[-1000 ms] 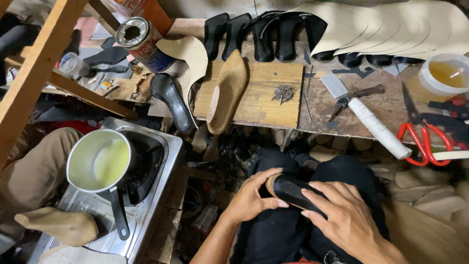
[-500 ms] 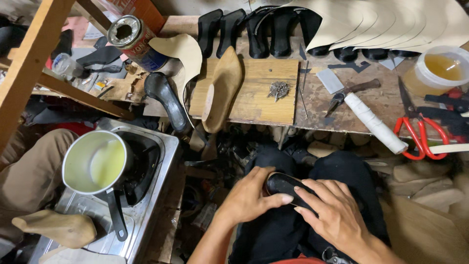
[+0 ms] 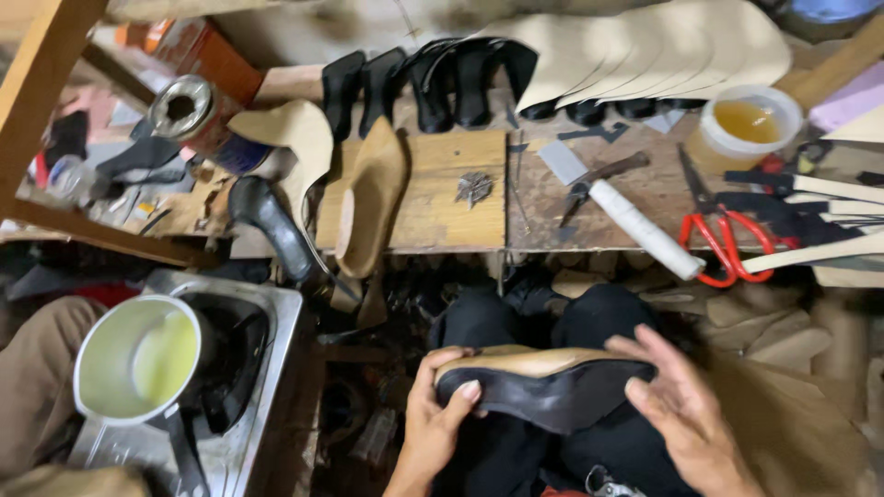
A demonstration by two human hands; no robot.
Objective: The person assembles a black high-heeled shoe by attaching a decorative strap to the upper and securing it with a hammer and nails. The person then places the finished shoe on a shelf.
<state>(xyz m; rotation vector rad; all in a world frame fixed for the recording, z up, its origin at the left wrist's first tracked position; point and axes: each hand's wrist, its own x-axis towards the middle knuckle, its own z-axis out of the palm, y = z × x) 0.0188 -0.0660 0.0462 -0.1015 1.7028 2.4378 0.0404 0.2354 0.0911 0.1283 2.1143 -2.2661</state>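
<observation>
Currently I'm gripping the black shoe upper (image 3: 543, 391) with my left hand (image 3: 440, 416); right hand (image 3: 681, 414) is resting open on its other end, over my lap.

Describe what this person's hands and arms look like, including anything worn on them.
Both the left hand and right hand are bare: no gloves, rings or watch show. The forearms are bare too, with no sleeves in view. Fingernails are short. Dark trousers cover the lap.

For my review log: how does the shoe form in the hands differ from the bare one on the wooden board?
The held shoe form lies sideways, partly covered in black material, gripped by left hand and touched by right hand. The bare form is uncovered tan, lying lengthwise, untouched. Both look similar in shape.
</observation>
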